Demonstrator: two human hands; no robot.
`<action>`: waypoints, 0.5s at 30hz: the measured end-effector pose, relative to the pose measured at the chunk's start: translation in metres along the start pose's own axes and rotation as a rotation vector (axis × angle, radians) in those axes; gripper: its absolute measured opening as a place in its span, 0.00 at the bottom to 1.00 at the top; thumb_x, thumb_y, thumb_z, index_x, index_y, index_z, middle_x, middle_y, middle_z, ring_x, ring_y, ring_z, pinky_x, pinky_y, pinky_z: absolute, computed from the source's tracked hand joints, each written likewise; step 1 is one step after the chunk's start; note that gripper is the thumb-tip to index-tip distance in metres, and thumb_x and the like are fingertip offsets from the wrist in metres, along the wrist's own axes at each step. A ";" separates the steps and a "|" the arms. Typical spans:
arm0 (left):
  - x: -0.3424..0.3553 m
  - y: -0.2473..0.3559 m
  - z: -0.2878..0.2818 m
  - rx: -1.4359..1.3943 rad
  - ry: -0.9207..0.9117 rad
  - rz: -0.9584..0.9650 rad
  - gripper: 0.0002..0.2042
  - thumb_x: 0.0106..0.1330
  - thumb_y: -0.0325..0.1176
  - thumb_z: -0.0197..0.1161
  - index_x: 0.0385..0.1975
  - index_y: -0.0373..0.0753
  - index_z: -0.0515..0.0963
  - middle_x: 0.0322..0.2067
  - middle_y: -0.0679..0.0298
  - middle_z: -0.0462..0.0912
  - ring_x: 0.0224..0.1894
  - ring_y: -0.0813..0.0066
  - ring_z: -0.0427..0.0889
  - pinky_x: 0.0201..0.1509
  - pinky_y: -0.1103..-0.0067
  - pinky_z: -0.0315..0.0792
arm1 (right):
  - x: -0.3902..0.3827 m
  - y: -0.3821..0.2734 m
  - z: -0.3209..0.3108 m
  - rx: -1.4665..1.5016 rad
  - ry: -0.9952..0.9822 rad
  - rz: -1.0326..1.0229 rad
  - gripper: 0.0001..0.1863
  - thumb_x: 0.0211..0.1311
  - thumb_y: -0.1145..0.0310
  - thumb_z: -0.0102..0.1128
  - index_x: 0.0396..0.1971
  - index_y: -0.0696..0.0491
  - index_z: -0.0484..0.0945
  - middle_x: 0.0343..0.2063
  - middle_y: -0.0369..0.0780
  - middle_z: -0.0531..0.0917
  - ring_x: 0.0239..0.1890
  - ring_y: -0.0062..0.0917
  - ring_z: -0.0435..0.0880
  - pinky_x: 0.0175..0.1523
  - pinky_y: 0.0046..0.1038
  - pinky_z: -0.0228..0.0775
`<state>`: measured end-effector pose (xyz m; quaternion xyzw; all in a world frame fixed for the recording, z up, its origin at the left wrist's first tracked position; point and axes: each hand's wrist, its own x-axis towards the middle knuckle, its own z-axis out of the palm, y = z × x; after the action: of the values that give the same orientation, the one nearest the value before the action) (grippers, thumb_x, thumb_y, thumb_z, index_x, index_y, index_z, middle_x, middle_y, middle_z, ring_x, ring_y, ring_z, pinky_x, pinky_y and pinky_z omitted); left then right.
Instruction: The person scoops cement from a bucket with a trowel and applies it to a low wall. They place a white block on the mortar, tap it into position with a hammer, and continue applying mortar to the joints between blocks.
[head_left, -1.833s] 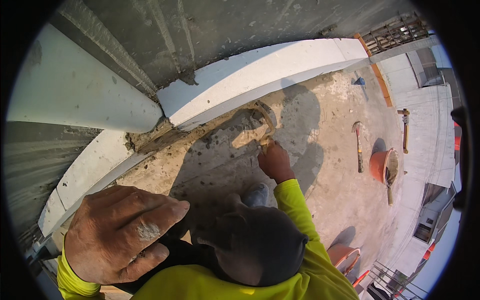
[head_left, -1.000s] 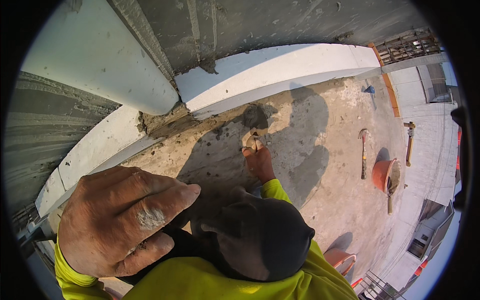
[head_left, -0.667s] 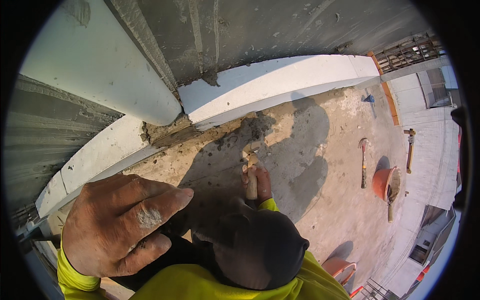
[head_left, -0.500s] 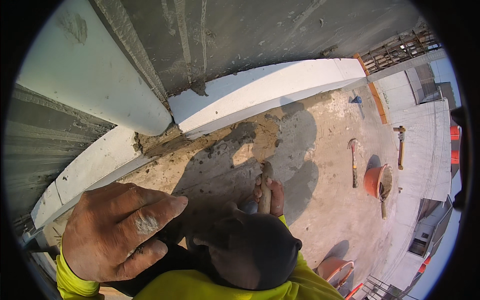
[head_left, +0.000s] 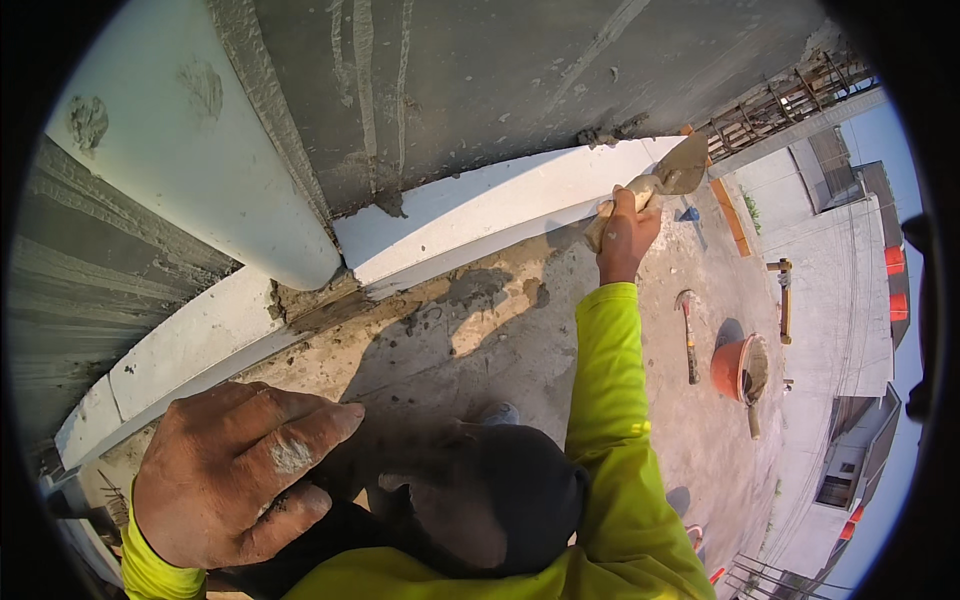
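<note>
My right hand [head_left: 628, 238] reaches out to the far right, its fingers wrapped round the handle of a trowel [head_left: 684, 165]. The trowel's pointed blade overlaps the far right end of a curved white ledge [head_left: 480, 205] at the foot of the grey wall [head_left: 500, 70]. Dark mortar [head_left: 612, 130] clings to the wall just above that ledge, left of the blade. My left hand [head_left: 235, 475] hangs at the lower left, half curled, with thumb and forefinger apart. Nothing shows between them, and its other fingers are partly hidden. Grey smears mark its forefinger.
A pale round column [head_left: 190, 130] stands at the left, above a mortar-stained gap [head_left: 315, 295] in the ledge. On the floor to the right lie a hammer [head_left: 689, 335] and an orange bucket [head_left: 730, 368] with a tool in it. A dark rounded shape [head_left: 500, 500] blocks the lower middle.
My right hand has swung from the lower middle up and outward to the far right with the trowel, whose blade now shows. My left hand has barely moved.
</note>
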<state>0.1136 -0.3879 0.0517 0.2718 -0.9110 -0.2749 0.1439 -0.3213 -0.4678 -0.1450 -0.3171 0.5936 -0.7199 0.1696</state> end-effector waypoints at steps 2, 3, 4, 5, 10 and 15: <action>-0.002 -0.003 -0.001 -0.021 0.013 -0.021 0.24 0.54 0.38 0.66 0.52 0.37 0.80 0.39 0.54 0.85 0.31 0.62 0.85 0.36 0.68 0.80 | -0.034 0.011 -0.034 -0.020 0.020 0.070 0.16 0.59 0.69 0.61 0.43 0.59 0.70 0.26 0.38 0.77 0.26 0.23 0.77 0.32 0.26 0.70; -0.002 -0.005 -0.001 -0.019 0.014 -0.010 0.24 0.54 0.38 0.66 0.52 0.36 0.80 0.38 0.54 0.85 0.30 0.62 0.85 0.36 0.68 0.80 | -0.053 0.016 -0.054 -0.092 -0.017 0.096 0.15 0.59 0.68 0.60 0.42 0.58 0.70 0.24 0.38 0.77 0.24 0.23 0.77 0.30 0.26 0.70; -0.001 -0.007 0.000 -0.017 0.015 0.007 0.24 0.54 0.38 0.66 0.52 0.36 0.80 0.38 0.54 0.85 0.30 0.62 0.85 0.36 0.68 0.80 | -0.077 0.025 -0.073 -0.213 0.009 0.211 0.14 0.59 0.68 0.60 0.41 0.59 0.72 0.24 0.38 0.78 0.24 0.23 0.77 0.30 0.25 0.70; 0.000 -0.008 0.000 -0.020 0.013 0.017 0.24 0.54 0.38 0.66 0.52 0.36 0.80 0.38 0.54 0.85 0.29 0.63 0.84 0.36 0.69 0.80 | -0.100 0.036 -0.090 -0.294 -0.026 0.254 0.14 0.58 0.68 0.60 0.40 0.59 0.73 0.23 0.38 0.79 0.23 0.23 0.78 0.29 0.25 0.70; 0.008 -0.008 0.003 -0.043 -0.046 0.006 0.23 0.56 0.39 0.65 0.52 0.35 0.80 0.37 0.54 0.85 0.31 0.62 0.85 0.35 0.69 0.80 | -0.181 0.098 -0.133 -0.448 -0.165 0.617 0.18 0.57 0.65 0.61 0.39 0.67 0.76 0.26 0.42 0.81 0.28 0.25 0.81 0.33 0.31 0.72; 0.010 -0.009 0.007 -0.024 -0.038 0.029 0.23 0.62 0.43 0.63 0.51 0.32 0.80 0.36 0.53 0.85 0.33 0.59 0.87 0.36 0.67 0.81 | -0.217 0.130 -0.090 -0.563 -0.373 0.478 0.18 0.55 0.65 0.64 0.37 0.66 0.76 0.26 0.46 0.81 0.32 0.33 0.82 0.36 0.37 0.73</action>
<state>0.1060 -0.3970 0.0419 0.2517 -0.9139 -0.2890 0.1337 -0.2369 -0.2968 -0.3340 -0.3292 0.7833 -0.4001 0.3434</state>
